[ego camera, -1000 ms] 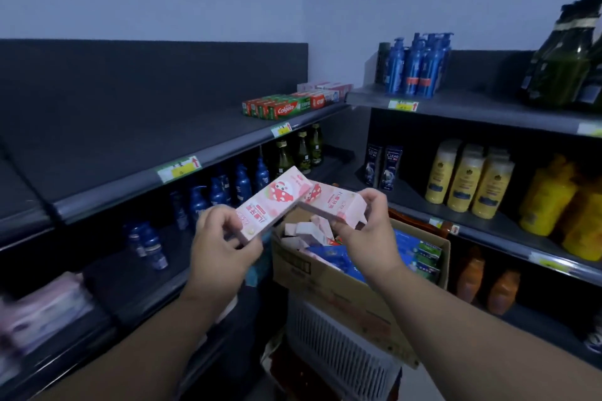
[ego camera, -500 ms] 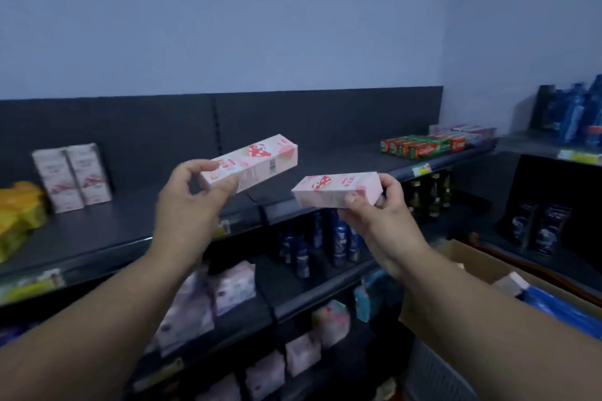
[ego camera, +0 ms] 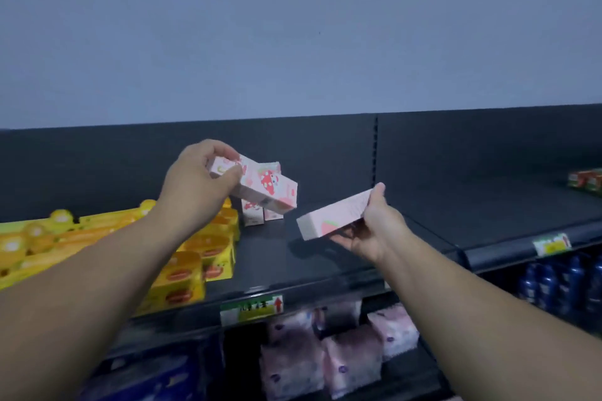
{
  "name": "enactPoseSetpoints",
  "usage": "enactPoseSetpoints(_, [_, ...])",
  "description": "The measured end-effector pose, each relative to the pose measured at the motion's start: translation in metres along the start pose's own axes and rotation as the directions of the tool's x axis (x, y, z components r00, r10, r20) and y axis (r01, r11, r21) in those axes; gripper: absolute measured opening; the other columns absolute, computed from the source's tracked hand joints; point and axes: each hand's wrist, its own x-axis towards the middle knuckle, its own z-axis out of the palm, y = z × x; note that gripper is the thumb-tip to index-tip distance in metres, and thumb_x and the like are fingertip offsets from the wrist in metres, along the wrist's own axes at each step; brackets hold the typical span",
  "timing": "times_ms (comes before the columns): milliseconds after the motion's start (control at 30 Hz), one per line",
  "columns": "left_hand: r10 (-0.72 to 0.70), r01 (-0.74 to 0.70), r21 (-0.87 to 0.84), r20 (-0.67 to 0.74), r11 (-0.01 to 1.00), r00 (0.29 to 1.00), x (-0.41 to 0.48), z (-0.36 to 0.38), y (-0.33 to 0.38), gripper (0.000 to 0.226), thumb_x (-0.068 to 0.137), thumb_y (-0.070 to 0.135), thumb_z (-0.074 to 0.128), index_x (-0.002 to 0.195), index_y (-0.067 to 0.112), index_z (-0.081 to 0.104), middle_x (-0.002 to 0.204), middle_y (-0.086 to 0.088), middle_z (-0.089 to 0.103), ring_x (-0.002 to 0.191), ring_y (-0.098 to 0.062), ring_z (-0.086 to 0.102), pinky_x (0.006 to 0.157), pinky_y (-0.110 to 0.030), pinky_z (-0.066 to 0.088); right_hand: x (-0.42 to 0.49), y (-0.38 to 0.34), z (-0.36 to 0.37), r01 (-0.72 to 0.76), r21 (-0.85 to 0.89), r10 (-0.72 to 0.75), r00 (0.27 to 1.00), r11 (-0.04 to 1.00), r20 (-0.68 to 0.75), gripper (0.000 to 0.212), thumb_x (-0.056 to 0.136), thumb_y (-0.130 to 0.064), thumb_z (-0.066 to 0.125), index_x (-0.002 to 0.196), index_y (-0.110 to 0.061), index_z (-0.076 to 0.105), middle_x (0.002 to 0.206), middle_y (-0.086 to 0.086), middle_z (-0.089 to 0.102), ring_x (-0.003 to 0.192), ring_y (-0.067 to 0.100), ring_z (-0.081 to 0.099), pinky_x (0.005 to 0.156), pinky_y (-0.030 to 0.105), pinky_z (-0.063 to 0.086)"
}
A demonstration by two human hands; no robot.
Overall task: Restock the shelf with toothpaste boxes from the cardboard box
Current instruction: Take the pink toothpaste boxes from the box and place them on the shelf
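Note:
My left hand (ego camera: 198,182) grips a pink toothpaste box with a strawberry picture (ego camera: 267,190) by its left end, tilted down to the right above the dark top shelf (ego camera: 325,264). Right behind it stand pink boxes of the same kind (ego camera: 257,216) upright at the back of the shelf. My right hand (ego camera: 371,225) holds a second pink toothpaste box (ego camera: 332,218) from below and at its right end, just above the shelf. The cardboard box is out of view.
Yellow boxes (ego camera: 195,264) fill the shelf's left part. Green and red toothpaste boxes (ego camera: 586,181) lie far right on the same shelf. Pink packs (ego camera: 325,355) and blue bottles (ego camera: 560,283) sit on the shelf below. A price tag (ego camera: 250,308) marks the shelf edge.
The view has swung left, away from the cardboard box. Both hands carried their pink boxes forward to the top shelf; the left one now reaches the standing pink boxes.

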Motion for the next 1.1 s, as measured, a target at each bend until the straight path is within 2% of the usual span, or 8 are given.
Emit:
enactPoseSetpoints(167, [0.045,-0.052,0.072,0.099,0.996,0.994,0.028,-0.01,-0.031,0.015,0.088,0.026,0.064,0.099,0.035,0.061,0.117,0.01,0.054,0.1,-0.016,0.058,0.083,-0.033,0.048,0.017,0.025,0.057,0.14,-0.27,-0.137,0.99,0.953,0.032,0.032,0.092,-0.043,0.062,0.088,-0.012,0.056,0.07,0.007,0.066,0.068,0.025,0.069,0.06,0.043,0.059])
enactPoseSetpoints(367, [0.054,-0.071,0.092,0.178,0.993,0.983,0.059,-0.001,-0.051,0.045,0.087,0.021,0.067,0.127,0.037,0.053,0.127,0.003,0.046,0.093,-0.015,0.06,0.081,-0.028,0.048,0.054,0.021,0.078,0.305,-0.628,-0.236,0.952,0.715,0.194,0.02,0.068,-0.032,0.055,0.071,-0.013,0.056,0.071,0.013,0.06,0.068,0.024,0.055,0.066,0.037,0.044])
enactPoseSetpoints(500, [-0.07,0.051,0.085,0.234,0.995,0.97,0.074,0.024,-0.061,0.07,0.083,0.023,0.073,0.143,0.031,0.038,0.126,0.001,0.053,0.1,-0.016,0.058,0.076,-0.023,0.045,0.084,0.014,0.082,0.351,-0.682,-0.192,0.935,0.642,0.3,0.029,0.068,-0.025,0.057,0.095,-0.015,0.057,0.103,0.012,0.071,0.089,0.023,0.069,0.078,0.039,0.056])
enactPoseSetpoints(600, [-0.156,0.161,0.004,0.273,0.987,0.949,0.082,0.039,-0.063,0.069,0.081,0.02,0.076,0.14,0.025,0.039,0.107,0.005,0.055,0.092,-0.013,0.058,0.063,-0.019,0.047,0.094,0.005,0.087,0.395,-0.693,-0.151,0.91,0.603,0.387,0.021,0.083,-0.011,0.063,0.1,-0.002,0.059,0.101,0.01,0.074,0.094,0.027,0.071,0.092,0.045,0.055])
enactPoseSetpoints(667, [-0.189,0.213,-0.054,0.288,0.976,0.939,0.089,0.046,-0.068,0.062,0.079,0.019,0.078,0.133,0.024,0.047,0.106,0.003,0.059,0.095,-0.015,0.061,0.071,-0.027,0.054,0.102,0.001,0.089,0.406,-0.698,-0.117,0.898,0.59,0.424,0.028,0.086,-0.004,0.064,0.114,-0.005,0.061,0.105,0.008,0.073,0.098,0.024,0.07,0.097,0.043,0.053])
enactPoseSetpoints(767, [-0.243,0.296,-0.125,0.323,0.947,0.915,0.101,0.053,-0.077,0.043,0.079,0.015,0.078,0.116,0.025,0.058,0.109,-0.002,0.066,0.095,-0.019,0.066,0.082,-0.04,0.058,0.118,-0.004,0.093,0.412,-0.708,-0.077,0.888,0.573,0.454,0.057,0.088,0.001,0.063,0.14,-0.017,0.049,0.115,0.001,0.068,0.104,0.016,0.066,0.098,0.035,0.052])
enactPoseSetpoints(933, [-0.285,0.367,-0.188,0.356,0.911,0.89,0.111,0.063,-0.085,0.037,0.083,0.009,0.073,0.114,0.021,0.06,0.106,-0.002,0.068,0.092,-0.018,0.069,0.078,-0.037,0.059,0.133,-0.008,0.101,0.463,-0.696,-0.035,0.844,0.549,0.535,0.058,0.091,0.006,0.058,0.141,-0.022,0.046,0.126,0.003,0.061,0.109,0.024,0.064,0.09,0.037,0.056])
enactPoseSetpoints(1100, [-0.269,0.34,-0.119,0.399,0.933,0.877,0.111,0.071,-0.091,0.037,0.085,0.007,0.07,0.118,0.021,0.059,0.105,0.0,0.069,0.088,-0.014,0.069,0.064,-0.023,0.057,0.146,-0.012,0.101,0.458,-0.718,0.013,0.838,0.524,0.545,0.036,0.091,0.004,0.058,0.113,-0.024,0.059,0.117,0.011,0.065,0.106,0.028,0.067,0.088,0.043,0.057])
